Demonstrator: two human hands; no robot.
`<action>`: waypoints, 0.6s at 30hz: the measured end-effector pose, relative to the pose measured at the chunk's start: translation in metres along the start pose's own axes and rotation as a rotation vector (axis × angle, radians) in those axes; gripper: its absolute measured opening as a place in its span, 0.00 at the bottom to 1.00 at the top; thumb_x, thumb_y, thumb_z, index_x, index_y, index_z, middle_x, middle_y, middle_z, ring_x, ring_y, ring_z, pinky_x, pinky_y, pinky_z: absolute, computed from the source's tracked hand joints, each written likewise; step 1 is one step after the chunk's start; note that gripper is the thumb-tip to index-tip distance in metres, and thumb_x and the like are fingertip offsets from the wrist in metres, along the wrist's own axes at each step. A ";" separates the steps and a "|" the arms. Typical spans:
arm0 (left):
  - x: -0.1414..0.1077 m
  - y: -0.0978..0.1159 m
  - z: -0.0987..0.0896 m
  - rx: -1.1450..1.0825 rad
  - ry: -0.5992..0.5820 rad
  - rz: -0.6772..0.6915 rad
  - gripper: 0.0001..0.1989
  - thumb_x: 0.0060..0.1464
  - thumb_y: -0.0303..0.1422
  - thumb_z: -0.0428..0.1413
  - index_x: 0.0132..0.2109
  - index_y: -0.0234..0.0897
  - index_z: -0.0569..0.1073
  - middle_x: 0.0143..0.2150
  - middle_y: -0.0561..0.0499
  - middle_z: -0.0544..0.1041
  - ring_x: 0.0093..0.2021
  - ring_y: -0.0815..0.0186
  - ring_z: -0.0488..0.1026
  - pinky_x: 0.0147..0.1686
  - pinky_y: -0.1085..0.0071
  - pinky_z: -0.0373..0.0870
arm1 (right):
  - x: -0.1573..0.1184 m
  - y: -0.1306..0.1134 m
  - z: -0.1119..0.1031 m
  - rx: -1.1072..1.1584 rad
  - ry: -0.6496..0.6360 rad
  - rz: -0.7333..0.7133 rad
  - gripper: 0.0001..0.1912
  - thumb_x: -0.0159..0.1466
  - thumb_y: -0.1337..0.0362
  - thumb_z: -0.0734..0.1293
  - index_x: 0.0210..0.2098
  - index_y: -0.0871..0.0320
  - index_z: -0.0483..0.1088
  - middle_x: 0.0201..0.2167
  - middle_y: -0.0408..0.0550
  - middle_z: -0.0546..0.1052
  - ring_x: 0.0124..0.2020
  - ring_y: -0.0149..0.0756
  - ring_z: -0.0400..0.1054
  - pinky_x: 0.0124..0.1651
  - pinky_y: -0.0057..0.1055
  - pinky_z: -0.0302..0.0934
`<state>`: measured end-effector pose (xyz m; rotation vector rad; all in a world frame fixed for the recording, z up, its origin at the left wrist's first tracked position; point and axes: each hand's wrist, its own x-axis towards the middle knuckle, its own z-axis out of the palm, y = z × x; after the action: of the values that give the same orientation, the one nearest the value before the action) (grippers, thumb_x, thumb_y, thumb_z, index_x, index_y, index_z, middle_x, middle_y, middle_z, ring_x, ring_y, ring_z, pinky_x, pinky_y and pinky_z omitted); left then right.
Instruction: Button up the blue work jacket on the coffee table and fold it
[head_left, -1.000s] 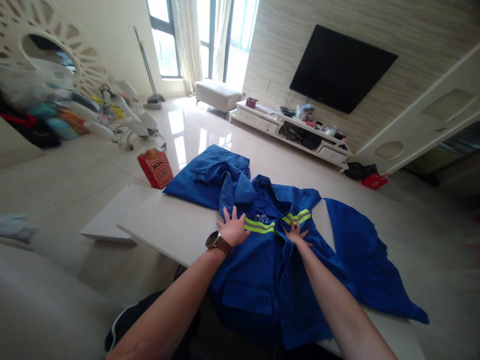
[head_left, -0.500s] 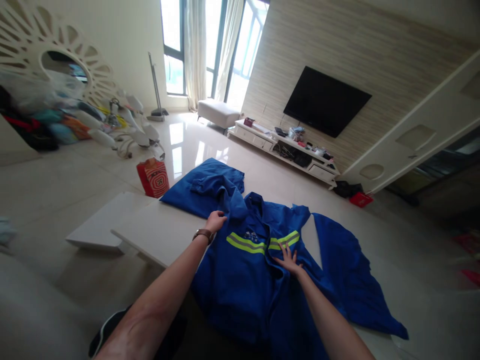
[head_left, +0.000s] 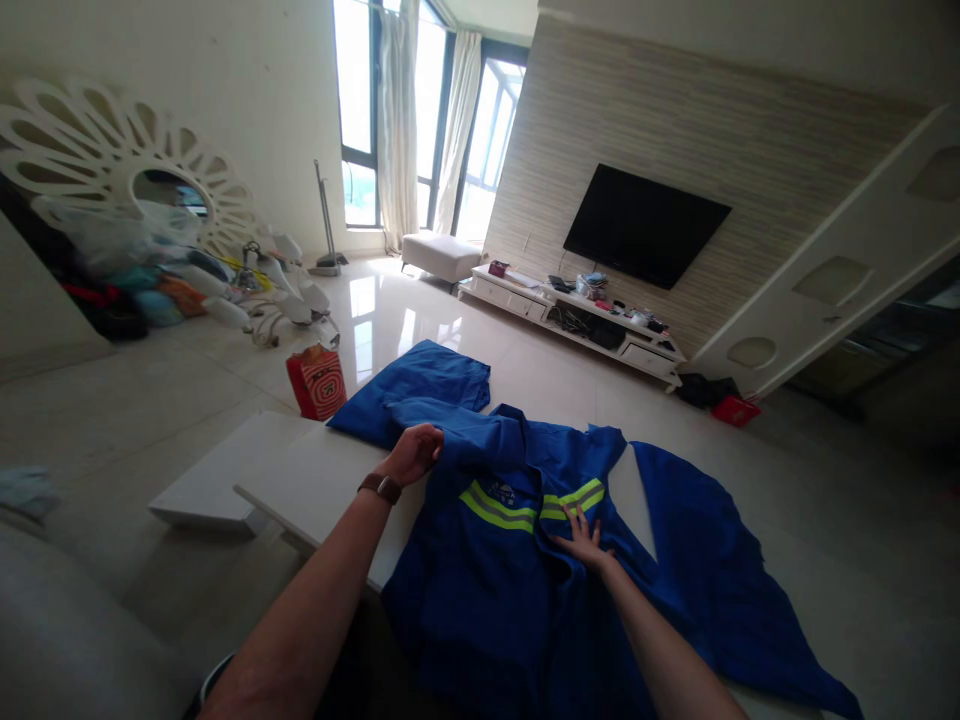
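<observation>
A blue work jacket point(head_left: 480, 590) with a yellow-green and grey reflective stripe across the chest lies spread out, its lower part draping over the near edge of a white table point(head_left: 322, 495). My left hand point(head_left: 415, 452), with a brown-strapped watch on the wrist, is closed on the jacket's fabric at the left shoulder or sleeve. Flat on the chest rests my right hand point(head_left: 586, 542), fingers spread over the stripe. Behind the left hand lies more folded blue cloth point(head_left: 420, 385); another blue piece point(head_left: 720, 560) lies at the right.
A red patterned bag point(head_left: 316, 382) stands on the floor beyond the table. Farther back are a white TV cabinet point(head_left: 517, 298), a grey ottoman point(head_left: 441, 257) and a wall television point(head_left: 645, 225). Piled bags and a round white mirror frame point(head_left: 82, 110) are at the left.
My left hand has shifted left with the jacket's fabric, which is drawn flatter at the shoulder. My right hand stays on the chest. The camera view has tilted up slightly.
</observation>
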<state>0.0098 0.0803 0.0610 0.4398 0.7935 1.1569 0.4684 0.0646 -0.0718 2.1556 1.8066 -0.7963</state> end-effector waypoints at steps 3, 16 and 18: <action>-0.007 -0.008 -0.002 -0.124 -0.008 -0.166 0.21 0.56 0.49 0.56 0.36 0.32 0.75 0.26 0.46 0.74 0.25 0.62 0.73 0.24 0.68 0.73 | 0.000 0.000 0.001 -0.003 0.009 -0.007 0.53 0.57 0.25 0.56 0.74 0.30 0.31 0.76 0.34 0.18 0.74 0.68 0.12 0.63 0.81 0.32; 0.024 -0.004 -0.014 -0.429 0.390 -0.045 0.08 0.59 0.23 0.52 0.32 0.37 0.67 0.22 0.55 0.68 0.17 0.73 0.65 0.17 0.79 0.65 | -0.002 -0.002 -0.001 0.001 0.023 0.007 0.53 0.57 0.26 0.57 0.74 0.31 0.31 0.76 0.36 0.20 0.74 0.70 0.14 0.63 0.80 0.33; 0.018 0.006 -0.019 -0.454 0.352 0.011 0.05 0.59 0.26 0.51 0.33 0.37 0.68 0.24 0.53 0.70 0.21 0.69 0.70 0.21 0.74 0.71 | -0.001 -0.001 -0.001 -0.002 0.021 0.007 0.53 0.58 0.26 0.57 0.74 0.30 0.31 0.76 0.36 0.20 0.74 0.69 0.13 0.63 0.80 0.33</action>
<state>-0.0056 0.0973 0.0469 -0.1417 0.7974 1.3995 0.4671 0.0644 -0.0705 2.1758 1.8084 -0.7726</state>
